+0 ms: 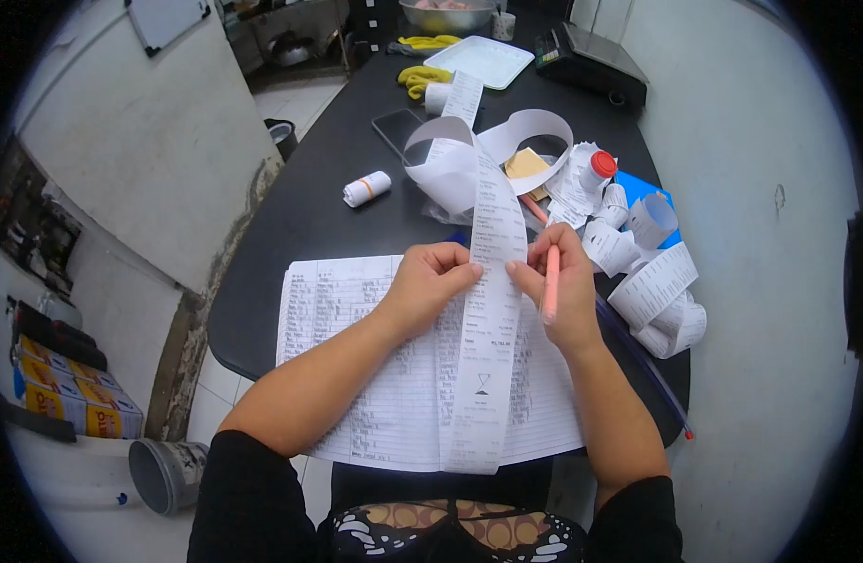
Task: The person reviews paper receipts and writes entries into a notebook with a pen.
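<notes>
A long printed receipt [488, 328] runs down between my hands, its upper part curling back in loops over the table. My left hand [430, 289] pinches its left edge between thumb and fingers. On the opposite edge, my right hand [570, 298] pinches the paper too, with a pink pen [552, 281] held along its fingers. Below lies an open lined notebook [356, 399] filled with handwritten columns; the receipt's lower end covers its middle. Beyond the loops, a dark phone [397, 129] lies flat, and a small rolled paper with a band [367, 189] sits left of them.
Several curled receipts [652, 286] crowd the right side by the wall, near a red-capped container [602, 165] and a blue sheet [649, 188]. Farther back are yellow gloves [422, 81], a white tray [480, 62] and a scale [591, 64]. A bucket [167, 476] stands at lower left.
</notes>
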A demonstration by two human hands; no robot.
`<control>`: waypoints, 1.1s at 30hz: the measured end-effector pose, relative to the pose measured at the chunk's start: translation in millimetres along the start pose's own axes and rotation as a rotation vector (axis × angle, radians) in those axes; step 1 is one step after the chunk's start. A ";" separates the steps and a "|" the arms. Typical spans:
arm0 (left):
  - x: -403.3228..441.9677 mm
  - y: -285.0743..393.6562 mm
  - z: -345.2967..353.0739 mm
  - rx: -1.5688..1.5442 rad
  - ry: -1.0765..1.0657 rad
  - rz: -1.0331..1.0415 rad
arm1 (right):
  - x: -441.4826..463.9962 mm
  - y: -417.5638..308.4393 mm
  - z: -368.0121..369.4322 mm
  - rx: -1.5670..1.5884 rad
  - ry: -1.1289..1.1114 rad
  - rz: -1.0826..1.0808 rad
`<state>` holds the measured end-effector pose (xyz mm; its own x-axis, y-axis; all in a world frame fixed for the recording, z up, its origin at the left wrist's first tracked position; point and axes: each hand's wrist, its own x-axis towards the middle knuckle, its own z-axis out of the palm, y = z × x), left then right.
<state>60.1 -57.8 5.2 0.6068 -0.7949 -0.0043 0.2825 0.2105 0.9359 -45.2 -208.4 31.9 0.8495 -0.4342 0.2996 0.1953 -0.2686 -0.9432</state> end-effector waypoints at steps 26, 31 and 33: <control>3.9 -4.0 -8.8 -0.051 -0.037 -0.012 | -117.2 8.4 -47.5 0.411 0.177 0.248; 3.7 -3.1 -10.2 0.005 -0.028 -0.021 | -112.4 3.6 -47.6 0.299 0.146 0.292; 3.6 -3.7 -8.9 -0.013 -0.028 -0.019 | -106.5 -8.4 -41.8 0.200 0.146 0.318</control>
<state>67.9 -56.5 -1.4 0.5805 -0.8142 -0.0118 0.3031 0.2026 0.9312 -157.8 -195.9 13.9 0.8069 -0.5906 -0.0078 0.0377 0.0648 -0.9972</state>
